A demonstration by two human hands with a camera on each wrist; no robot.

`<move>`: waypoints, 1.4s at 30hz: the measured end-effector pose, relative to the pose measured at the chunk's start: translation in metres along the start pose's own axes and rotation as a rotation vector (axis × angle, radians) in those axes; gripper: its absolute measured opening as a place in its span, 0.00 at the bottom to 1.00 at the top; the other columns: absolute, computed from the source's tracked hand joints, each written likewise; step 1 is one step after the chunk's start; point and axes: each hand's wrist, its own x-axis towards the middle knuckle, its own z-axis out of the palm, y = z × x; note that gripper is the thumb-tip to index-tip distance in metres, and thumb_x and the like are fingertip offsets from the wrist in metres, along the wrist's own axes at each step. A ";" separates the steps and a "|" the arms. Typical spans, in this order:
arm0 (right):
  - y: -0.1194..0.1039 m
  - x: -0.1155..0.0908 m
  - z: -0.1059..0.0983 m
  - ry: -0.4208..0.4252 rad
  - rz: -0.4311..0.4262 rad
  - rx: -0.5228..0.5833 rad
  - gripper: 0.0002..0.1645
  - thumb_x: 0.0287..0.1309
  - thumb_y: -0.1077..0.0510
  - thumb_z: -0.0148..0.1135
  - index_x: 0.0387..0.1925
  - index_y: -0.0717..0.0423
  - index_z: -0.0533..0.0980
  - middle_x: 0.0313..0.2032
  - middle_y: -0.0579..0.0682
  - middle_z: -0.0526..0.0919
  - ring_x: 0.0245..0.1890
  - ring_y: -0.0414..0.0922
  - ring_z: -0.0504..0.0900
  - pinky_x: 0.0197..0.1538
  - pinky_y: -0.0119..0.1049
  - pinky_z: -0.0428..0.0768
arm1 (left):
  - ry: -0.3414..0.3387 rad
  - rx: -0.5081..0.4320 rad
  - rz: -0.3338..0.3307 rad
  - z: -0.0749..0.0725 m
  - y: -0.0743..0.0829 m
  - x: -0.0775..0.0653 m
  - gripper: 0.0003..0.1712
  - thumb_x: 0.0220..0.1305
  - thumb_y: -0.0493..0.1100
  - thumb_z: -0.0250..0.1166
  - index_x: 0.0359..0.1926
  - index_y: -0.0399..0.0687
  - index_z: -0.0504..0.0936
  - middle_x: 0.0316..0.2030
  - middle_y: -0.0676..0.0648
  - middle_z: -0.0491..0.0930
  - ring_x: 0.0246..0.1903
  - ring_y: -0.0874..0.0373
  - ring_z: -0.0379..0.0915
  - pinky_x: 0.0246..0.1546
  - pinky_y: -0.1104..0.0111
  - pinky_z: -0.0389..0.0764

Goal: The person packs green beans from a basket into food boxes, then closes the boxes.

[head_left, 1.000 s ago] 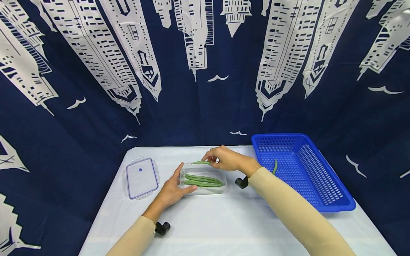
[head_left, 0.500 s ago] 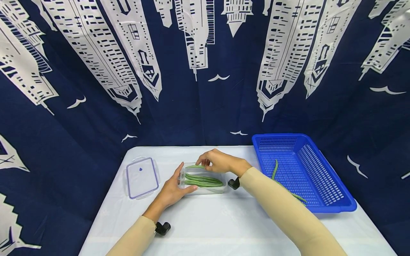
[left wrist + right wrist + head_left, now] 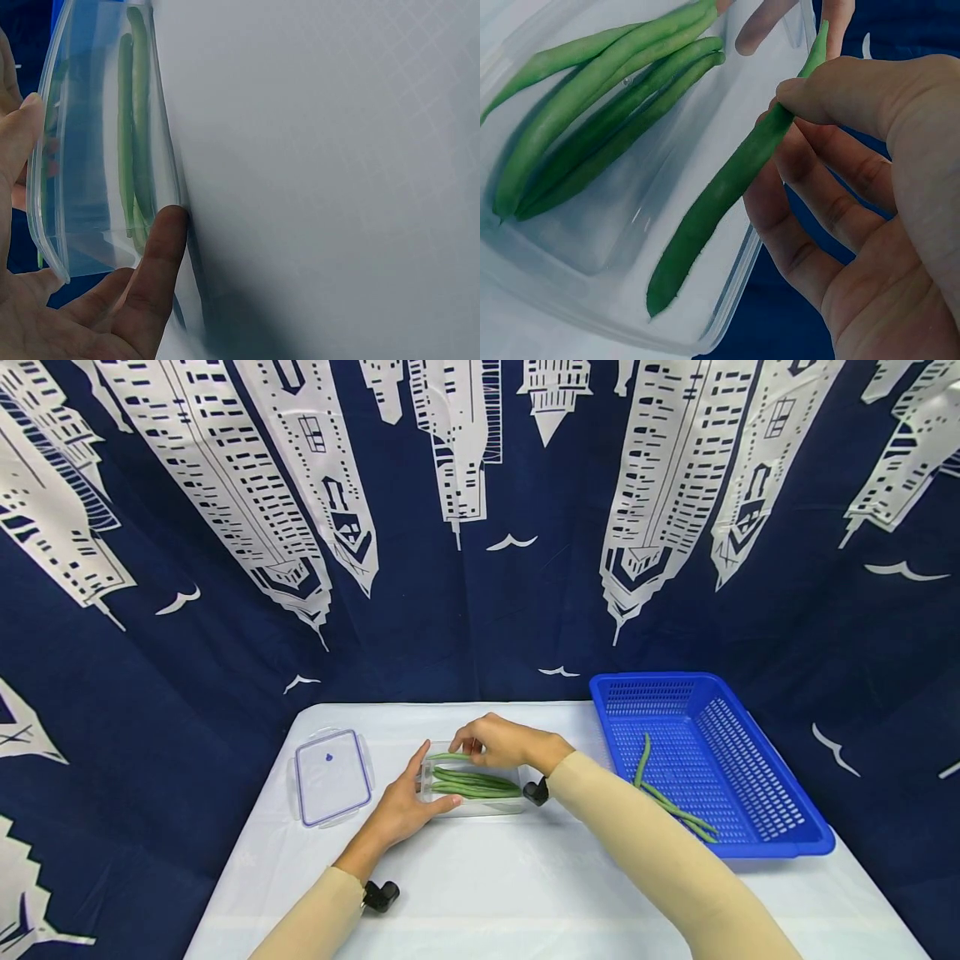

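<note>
A clear plastic food container (image 3: 487, 808) stands on the table with several green beans (image 3: 476, 782) lying lengthwise inside. Across its left end my left hand (image 3: 408, 806) holds it, thumb over the near side and fingers spread towards the far side. In the left wrist view, fingers touch the container wall (image 3: 86, 172). My right hand (image 3: 498, 742) pinches one more green bean (image 3: 720, 199) between thumb and fingers, over the container's far side. That bean slants apart from the others in the right wrist view. Part of the container's right end is hidden by the right hand.
A blue plastic basket (image 3: 780, 852) stands at the table's right side, with a few green beans (image 3: 678, 812) in it, partly behind my right sleeve. To the left lies a clear lid (image 3: 333, 781) with a blue seal. A dark patterned cloth (image 3: 465, 610) hangs behind the table.
My right hand has moved left and slightly down with the green bean, from the container's far right corner to over its far side. The left hand stays put. More beans in the basket are uncovered.
</note>
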 end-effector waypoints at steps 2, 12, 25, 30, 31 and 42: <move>-0.001 0.001 0.001 -0.009 0.009 0.005 0.23 0.74 0.72 0.68 0.66 0.59 0.89 0.52 0.57 0.96 0.50 0.43 0.93 0.64 0.42 0.92 | 0.001 0.003 0.001 0.000 0.000 0.000 0.73 0.67 0.66 0.87 0.97 0.64 0.49 0.89 0.30 0.66 0.85 0.27 0.70 0.81 0.29 0.74; 0.002 0.004 0.006 -0.029 0.022 -0.013 0.22 0.75 0.70 0.67 0.65 0.56 0.89 0.51 0.52 0.96 0.51 0.42 0.92 0.63 0.37 0.90 | -0.002 0.006 -0.004 0.000 0.001 -0.001 0.73 0.67 0.66 0.86 0.98 0.64 0.49 0.89 0.29 0.66 0.84 0.27 0.71 0.81 0.30 0.75; 0.002 0.000 0.006 -0.043 0.073 -0.010 0.22 0.77 0.69 0.68 0.66 0.54 0.89 0.51 0.50 0.95 0.50 0.42 0.92 0.62 0.36 0.91 | -0.001 0.017 -0.014 0.001 0.001 0.000 0.72 0.67 0.66 0.86 0.98 0.65 0.48 0.90 0.30 0.64 0.85 0.26 0.69 0.81 0.29 0.74; 0.003 0.000 0.006 -0.046 0.061 -0.016 0.24 0.76 0.71 0.66 0.67 0.58 0.89 0.53 0.54 0.96 0.49 0.43 0.93 0.61 0.36 0.92 | -0.001 0.005 -0.013 0.001 0.002 -0.001 0.72 0.68 0.64 0.86 0.98 0.64 0.49 0.88 0.29 0.67 0.84 0.27 0.72 0.80 0.30 0.76; 0.004 -0.001 0.006 -0.044 0.057 -0.018 0.24 0.76 0.71 0.65 0.67 0.58 0.88 0.53 0.55 0.96 0.49 0.43 0.93 0.61 0.36 0.92 | -0.001 0.003 -0.013 0.001 0.002 -0.001 0.72 0.68 0.64 0.86 0.98 0.64 0.49 0.88 0.29 0.67 0.83 0.27 0.72 0.80 0.31 0.76; 0.006 -0.011 0.001 -0.012 0.044 -0.027 0.23 0.75 0.70 0.65 0.66 0.57 0.89 0.52 0.56 0.96 0.50 0.44 0.94 0.62 0.37 0.92 | 0.000 0.011 0.016 0.002 -0.002 0.000 0.71 0.68 0.68 0.85 0.97 0.67 0.49 0.86 0.26 0.69 0.80 0.26 0.75 0.77 0.32 0.80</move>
